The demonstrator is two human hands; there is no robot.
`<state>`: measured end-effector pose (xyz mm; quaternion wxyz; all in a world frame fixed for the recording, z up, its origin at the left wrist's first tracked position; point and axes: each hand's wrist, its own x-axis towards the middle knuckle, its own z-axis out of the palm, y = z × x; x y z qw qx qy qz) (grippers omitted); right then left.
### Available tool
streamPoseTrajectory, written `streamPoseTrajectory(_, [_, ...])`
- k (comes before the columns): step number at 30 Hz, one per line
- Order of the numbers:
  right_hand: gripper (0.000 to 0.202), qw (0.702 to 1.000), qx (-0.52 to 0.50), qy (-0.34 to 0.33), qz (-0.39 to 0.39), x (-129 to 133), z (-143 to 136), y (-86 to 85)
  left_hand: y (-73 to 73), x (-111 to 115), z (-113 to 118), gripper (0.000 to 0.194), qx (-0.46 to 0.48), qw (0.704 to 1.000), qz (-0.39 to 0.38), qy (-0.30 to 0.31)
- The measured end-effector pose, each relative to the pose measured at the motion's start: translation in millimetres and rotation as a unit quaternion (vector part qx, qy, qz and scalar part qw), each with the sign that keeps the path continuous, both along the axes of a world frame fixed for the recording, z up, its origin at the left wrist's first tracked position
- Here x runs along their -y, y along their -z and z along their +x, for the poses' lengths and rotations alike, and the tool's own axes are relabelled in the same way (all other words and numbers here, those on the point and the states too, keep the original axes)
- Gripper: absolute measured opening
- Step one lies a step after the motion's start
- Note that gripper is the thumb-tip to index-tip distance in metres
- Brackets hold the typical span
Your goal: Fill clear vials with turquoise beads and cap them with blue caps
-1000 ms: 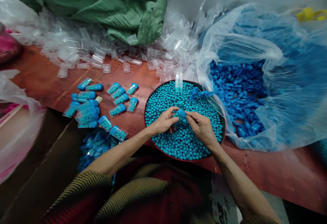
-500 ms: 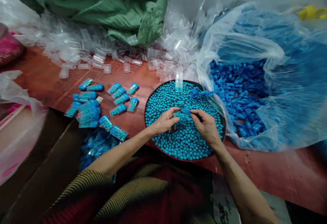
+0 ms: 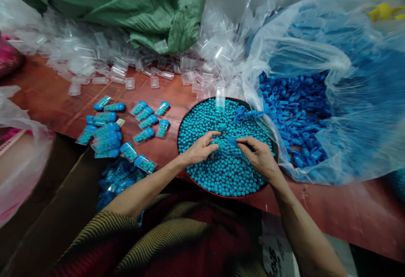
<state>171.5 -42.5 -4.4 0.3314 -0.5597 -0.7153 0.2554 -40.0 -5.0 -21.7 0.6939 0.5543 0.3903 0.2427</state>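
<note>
Over a round tub [image 3: 179,135] of turquoise beads [image 3: 232,178], my two hands work close together. My right hand [image 3: 257,154] pinches a small blue cap [image 3: 232,141] between thumb and fingertips. Facing it, my left hand [image 3: 202,147] curls its thumb and index finger around what looks like a clear container with beads in it, hard to make out against the beads below. A clear empty container [image 3: 220,93] leans at the tub's far rim. Several blue caps [image 3: 248,114] lie on the beads at the tub's upper right.
Bead-filled containers with blue caps [image 3: 148,121] lie left of the tub on the reddish table [image 3: 177,150]. A clear plastic bag [image 3: 316,57] of blue caps stands at right. Clear containers [image 3: 118,70] are heaped behind, beside a green sack [image 3: 126,7].
My right hand with the blue cap has drawn slightly away from my left hand, leaving a wider gap. The whole view has shifted a little.
</note>
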Motion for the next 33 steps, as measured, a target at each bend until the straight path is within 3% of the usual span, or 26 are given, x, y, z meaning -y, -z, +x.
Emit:
streamPoseTrajectory(6, [0.015,0.995,-0.076,0.058,-0.015,3,-32,7.5,-2.0,9,8,0.048,0.033,0.999,0.020,-0.022])
streamPoseTrajectory(12, [0.015,0.994,-0.086,0.071,-0.013,7,-35,5.8,-0.8,15,11,0.051,0.044,0.997,0.024,-0.052])
streamPoseTrajectory(18, [0.015,0.996,-0.067,0.037,0.040,15,-41,8.7,-1.0,19,17,0.035,0.041,0.996,0.029,-0.078])
streamPoseTrajectory(21, [0.015,0.996,-0.086,0.015,0.021,13,-36,6.2,-3.6,17,15,0.034,0.045,0.994,0.020,-0.094])
streamPoseTrajectory(24, [0.019,0.987,-0.141,-0.023,-0.074,5,-23,1.4,-6.0,12,7,0.037,0.031,0.999,0.006,-0.025])
streamPoseTrajectory(27, [0.032,0.963,-0.226,-0.011,-0.150,-2,-15,-0.1,-8.3,10,0,0.037,0.023,0.999,0.006,0.034])
streamPoseTrajectory(30, [0.065,0.953,-0.273,0.041,-0.125,-5,-18,2.9,-9.3,13,1,0.047,0.025,0.999,0.018,0.019])
streamPoseTrajectory(33, [0.057,0.977,-0.195,0.067,-0.056,-1,-28,5.1,-7.8,18,6,0.055,0.026,0.997,0.072,-0.022])
